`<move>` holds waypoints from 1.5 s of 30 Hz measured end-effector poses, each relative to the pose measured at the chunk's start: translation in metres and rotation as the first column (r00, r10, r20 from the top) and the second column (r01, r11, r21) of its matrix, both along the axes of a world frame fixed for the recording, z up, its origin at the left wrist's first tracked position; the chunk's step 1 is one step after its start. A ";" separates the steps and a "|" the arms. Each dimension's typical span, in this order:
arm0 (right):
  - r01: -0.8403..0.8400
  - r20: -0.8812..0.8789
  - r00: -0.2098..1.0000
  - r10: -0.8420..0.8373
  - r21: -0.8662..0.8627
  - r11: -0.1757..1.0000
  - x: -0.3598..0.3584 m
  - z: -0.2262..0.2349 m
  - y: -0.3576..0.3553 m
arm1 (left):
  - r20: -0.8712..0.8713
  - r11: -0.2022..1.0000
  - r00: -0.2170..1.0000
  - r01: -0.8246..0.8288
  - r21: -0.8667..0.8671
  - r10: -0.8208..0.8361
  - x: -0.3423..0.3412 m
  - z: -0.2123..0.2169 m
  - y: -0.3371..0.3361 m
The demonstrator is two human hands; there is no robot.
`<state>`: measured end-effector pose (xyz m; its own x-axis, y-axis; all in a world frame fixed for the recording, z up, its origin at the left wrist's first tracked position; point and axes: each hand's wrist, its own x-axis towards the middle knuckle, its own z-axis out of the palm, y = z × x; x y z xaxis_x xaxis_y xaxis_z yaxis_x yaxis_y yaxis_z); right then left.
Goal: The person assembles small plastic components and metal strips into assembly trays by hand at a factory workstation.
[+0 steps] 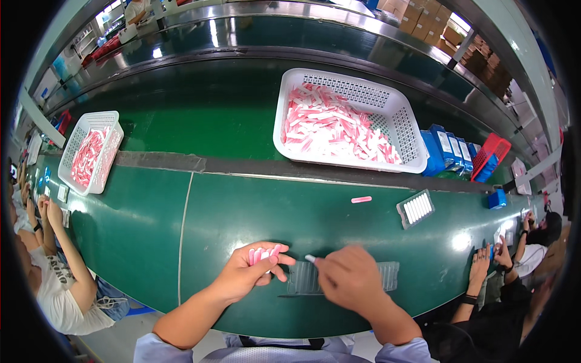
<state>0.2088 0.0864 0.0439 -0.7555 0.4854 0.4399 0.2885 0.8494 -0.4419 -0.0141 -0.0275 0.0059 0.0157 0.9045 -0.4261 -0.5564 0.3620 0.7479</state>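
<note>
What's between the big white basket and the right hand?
One loose pink stick on the green tabletop, plus the dark strip just before the big white basket; otherwise it looks bare to the right hand. Seen in the head view.

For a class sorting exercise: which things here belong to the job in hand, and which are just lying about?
Job in hand, it seems:
pink pieces in left fingers
pale piece in right fingers
clear tray
tray of white pieces
large white basket of pieces

Just lying about, it seems:
blue boxes
red basket
cardboard boxes
</note>
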 end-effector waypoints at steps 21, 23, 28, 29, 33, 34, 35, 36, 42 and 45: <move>0.046 -0.053 0.996 -0.069 -0.356 0.933 -0.007 -0.001 -0.013 | 0.065 0.923 0.922 0.376 0.083 -0.382 0.008 0.002 -0.008; -0.063 -0.136 0.991 0.017 -0.343 0.937 -0.007 -0.010 -0.014 | 0.057 0.874 0.873 0.481 0.074 -0.485 0.011 0.007 -0.007; 0.101 -0.146 0.959 -0.245 -0.632 0.769 0.013 -0.003 0.001 | 0.131 0.945 0.936 0.320 0.065 -0.326 0.002 0.002 -0.005; 0.054 -0.154 0.957 -0.245 -0.737 0.674 0.016 -0.002 0.004 | 0.094 0.977 0.972 0.213 0.013 -0.214 0.003 0.003 -0.004; -0.075 0.107 0.977 0.183 -0.630 0.773 0.014 -0.006 0.011 | 0.057 0.993 0.992 0.112 0.023 -0.113 0.000 0.002 -0.003; -0.081 0.168 0.970 0.175 -0.455 0.887 0.009 -0.009 0.009 | 0.075 0.991 0.989 0.123 0.044 -0.126 0.000 0.004 -0.002; -0.098 0.223 0.962 0.160 -0.264 0.959 0.004 -0.012 0.006 | 0.073 0.992 0.989 0.123 0.041 -0.126 0.000 0.006 -0.002; -0.098 0.220 0.962 0.160 -0.266 0.959 0.000 -0.011 0.005 | 0.110 0.990 0.984 0.137 0.035 -0.140 -0.001 0.007 -0.003; 0.005 0.094 0.996 0.006 -0.114 0.993 -0.006 -0.003 0.001 | 0.053 0.980 0.983 0.171 0.106 -0.177 0.003 0.001 -0.008; -0.007 -0.125 0.992 -0.035 -0.320 0.947 -0.006 -0.012 -0.014 | -0.017 0.952 0.969 0.246 0.182 -0.248 0.013 0.006 -0.009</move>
